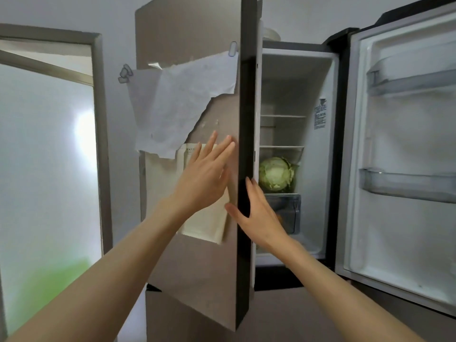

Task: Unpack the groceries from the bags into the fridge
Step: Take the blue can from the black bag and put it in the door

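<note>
Both hands [232, 191] flat on fridge's left door [197, 255], cabbage [276, 174] inside, right.

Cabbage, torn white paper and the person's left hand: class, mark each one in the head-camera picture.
cabbage [276, 174], head view, on the pale middle of the head.
torn white paper [180, 99], head view, on the middle of the sheet.
left hand [206, 178], head view, on the back of the hand.

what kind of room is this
Most likely a home kitchen: a two-door fridge stands open with a cabbage on a shelf, papers clipped to its left door, and a frosted glass door beside it.
</note>
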Demonstrator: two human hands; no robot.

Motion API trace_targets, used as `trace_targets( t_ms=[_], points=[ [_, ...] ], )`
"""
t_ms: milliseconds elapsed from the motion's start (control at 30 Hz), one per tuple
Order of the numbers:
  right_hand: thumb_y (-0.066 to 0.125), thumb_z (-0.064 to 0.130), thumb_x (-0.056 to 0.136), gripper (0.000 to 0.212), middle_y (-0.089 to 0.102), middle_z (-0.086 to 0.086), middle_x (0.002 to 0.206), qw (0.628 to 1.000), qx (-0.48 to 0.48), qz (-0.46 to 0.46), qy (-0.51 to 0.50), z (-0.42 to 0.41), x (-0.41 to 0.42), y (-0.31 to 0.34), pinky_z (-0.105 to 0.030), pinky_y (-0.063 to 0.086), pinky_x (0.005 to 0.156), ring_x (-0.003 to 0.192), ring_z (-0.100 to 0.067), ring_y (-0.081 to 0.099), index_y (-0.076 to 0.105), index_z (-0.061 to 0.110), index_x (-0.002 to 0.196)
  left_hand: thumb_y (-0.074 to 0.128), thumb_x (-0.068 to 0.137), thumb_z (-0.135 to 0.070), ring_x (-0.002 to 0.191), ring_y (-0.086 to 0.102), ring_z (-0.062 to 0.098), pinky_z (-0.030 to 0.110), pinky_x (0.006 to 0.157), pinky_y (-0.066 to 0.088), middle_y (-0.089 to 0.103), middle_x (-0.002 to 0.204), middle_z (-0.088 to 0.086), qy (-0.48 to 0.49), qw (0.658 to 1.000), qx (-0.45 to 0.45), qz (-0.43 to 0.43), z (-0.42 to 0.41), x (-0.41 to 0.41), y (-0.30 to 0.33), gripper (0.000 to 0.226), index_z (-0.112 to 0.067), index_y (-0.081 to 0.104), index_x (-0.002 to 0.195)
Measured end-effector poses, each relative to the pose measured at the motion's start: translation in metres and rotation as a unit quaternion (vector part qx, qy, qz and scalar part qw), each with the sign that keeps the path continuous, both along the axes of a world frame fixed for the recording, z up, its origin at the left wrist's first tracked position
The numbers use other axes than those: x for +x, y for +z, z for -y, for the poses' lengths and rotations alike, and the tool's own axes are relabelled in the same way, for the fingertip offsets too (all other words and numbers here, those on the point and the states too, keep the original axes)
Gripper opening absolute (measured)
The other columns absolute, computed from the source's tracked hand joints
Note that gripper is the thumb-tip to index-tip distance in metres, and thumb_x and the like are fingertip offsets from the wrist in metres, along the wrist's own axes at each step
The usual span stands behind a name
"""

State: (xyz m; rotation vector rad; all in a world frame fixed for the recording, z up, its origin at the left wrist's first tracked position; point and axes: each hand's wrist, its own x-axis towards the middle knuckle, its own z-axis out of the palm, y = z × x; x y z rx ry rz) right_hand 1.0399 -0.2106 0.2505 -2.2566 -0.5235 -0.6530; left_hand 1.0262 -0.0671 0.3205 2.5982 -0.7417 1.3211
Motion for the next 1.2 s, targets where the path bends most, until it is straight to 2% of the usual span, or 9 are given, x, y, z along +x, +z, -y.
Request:
trace_targets(
  t_ms=[133, 267, 367, 467, 600, 800, 967, 1033, 1200],
  points=[
    [0.044, 0.046, 0.094, 0.072, 0.005, 0.009, 0.158, 0.999, 0.024, 0.001, -0.021, 0.014, 0.036, -0.004, -0.037, 0.020, 0.113, 0.143, -0.012, 0.012, 0.001, 0.029, 0.149, 0.038, 0.098, -0.032, 0.143, -0.017, 0.023, 0.043, 0.114, -0.006, -0.009, 0.157, 0.000, 0.057, 0.998, -0.002, -0.033, -0.005, 0.039, -0.008, 0.061, -0.022, 0.005, 0.148],
    [0.044, 0.043, 0.094, 0.065, 0.021, 0.007, 0.155, 0.998, 0.037, -0.002, -0.041, 0.023, 0.071, -0.008, -0.044, 0.030, 0.111, 0.140, -0.016, 0.025, 0.009, 0.032, 0.149, 0.039, 0.095, -0.043, 0.140, -0.023, 0.026, 0.051, 0.112, -0.008, -0.022, 0.154, -0.002, 0.106, 0.989, 0.023, -0.100, -0.013, 0.081, -0.021, 0.072, -0.032, -0.010, 0.146],
    [0.043, 0.044, 0.095, 0.059, 0.027, 0.005, 0.153, 0.996, 0.066, -0.018, -0.051, 0.027, 0.093, -0.012, -0.043, 0.031, 0.110, 0.138, -0.017, 0.028, 0.018, 0.031, 0.147, 0.043, 0.092, -0.047, 0.139, -0.025, 0.027, 0.059, 0.111, -0.005, -0.030, 0.150, -0.005, 0.113, 0.988, 0.047, -0.098, -0.015, 0.104, -0.027, 0.079, -0.037, -0.016, 0.143],
    [0.044, 0.051, 0.091, 0.064, 0.027, 0.003, 0.153, 0.993, 0.094, -0.036, -0.062, 0.030, 0.112, -0.016, -0.049, 0.029, 0.111, 0.140, -0.019, 0.025, 0.021, 0.029, 0.147, 0.052, 0.087, -0.051, 0.138, -0.029, 0.026, 0.064, 0.110, -0.002, -0.039, 0.142, -0.009, 0.110, 0.990, 0.046, -0.079, -0.013, 0.122, -0.033, 0.092, -0.040, -0.024, 0.138],
    [0.050, 0.056, 0.086, 0.077, 0.020, 0.002, 0.155, 0.988, 0.115, -0.058, -0.085, 0.039, 0.129, -0.019, -0.051, 0.021, 0.114, 0.143, -0.023, 0.017, 0.016, 0.025, 0.148, 0.069, 0.074, -0.048, 0.137, -0.026, 0.025, 0.068, 0.105, -0.002, -0.029, 0.146, -0.008, 0.095, 0.995, 0.022, -0.002, -0.011, 0.140, -0.045, 0.108, -0.042, -0.017, 0.139],
    [0.055, 0.061, 0.079, 0.086, 0.020, -0.001, 0.156, 0.978, 0.159, -0.075, -0.114, 0.040, 0.147, -0.021, -0.053, 0.020, 0.114, 0.143, -0.028, 0.015, 0.017, 0.025, 0.148, 0.061, 0.079, -0.051, 0.133, -0.033, 0.022, 0.066, 0.106, -0.007, -0.035, 0.143, -0.007, 0.127, 0.992, 0.015, -0.005, -0.004, 0.150, -0.048, 0.103, -0.037, -0.022, 0.138],
    [0.055, 0.057, 0.082, 0.085, 0.023, -0.005, 0.154, 0.971, 0.159, -0.088, -0.156, 0.035, 0.156, -0.016, -0.051, 0.017, 0.115, 0.141, -0.028, 0.019, 0.018, 0.018, 0.148, 0.055, 0.084, -0.052, 0.137, -0.031, 0.028, 0.065, 0.105, -0.008, -0.031, 0.151, -0.001, 0.167, 0.986, 0.020, -0.019, 0.005, 0.153, -0.046, 0.097, -0.033, -0.020, 0.143],
    [0.055, 0.060, 0.080, 0.087, 0.024, -0.005, 0.154, 0.968, 0.169, -0.105, -0.153, 0.034, 0.158, -0.015, -0.050, 0.020, 0.114, 0.141, -0.029, 0.021, 0.019, 0.018, 0.147, 0.054, 0.084, -0.053, 0.135, -0.033, 0.028, 0.065, 0.105, -0.009, -0.031, 0.151, -0.001, 0.168, 0.985, 0.018, -0.018, 0.008, 0.156, -0.046, 0.097, -0.032, -0.020, 0.143],
    [0.052, 0.051, 0.088, 0.076, 0.020, -0.003, 0.156, 0.976, 0.135, -0.078, -0.154, 0.038, 0.146, -0.016, -0.043, 0.021, 0.112, 0.142, -0.024, 0.018, 0.018, 0.019, 0.148, 0.056, 0.086, -0.044, 0.139, -0.024, 0.027, 0.065, 0.106, -0.006, -0.018, 0.155, -0.001, 0.114, 0.993, -0.006, -0.015, 0.004, 0.152, -0.047, 0.084, -0.030, 0.000, 0.148]
  ],
)
